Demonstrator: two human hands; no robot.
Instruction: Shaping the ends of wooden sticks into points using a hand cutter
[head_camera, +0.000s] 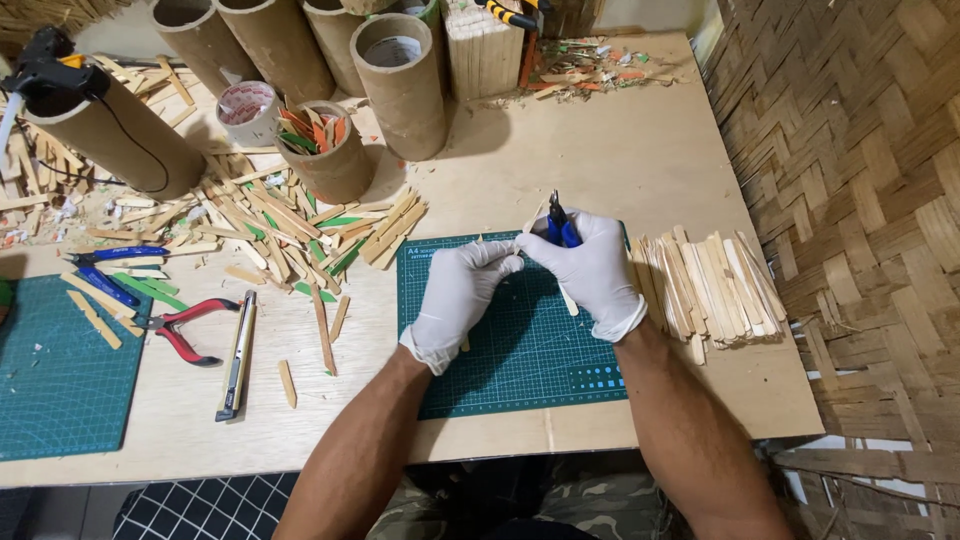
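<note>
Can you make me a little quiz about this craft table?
1. True or false: both hands wear white gloves.
2. What does the right hand hold: A) blue-handled cutters, B) a glue gun, C) tape?
3. What lies just right of the green mat?

Key: 1. True; the left hand is gloved too. 2. A. 3. A pile of sticks.
</note>
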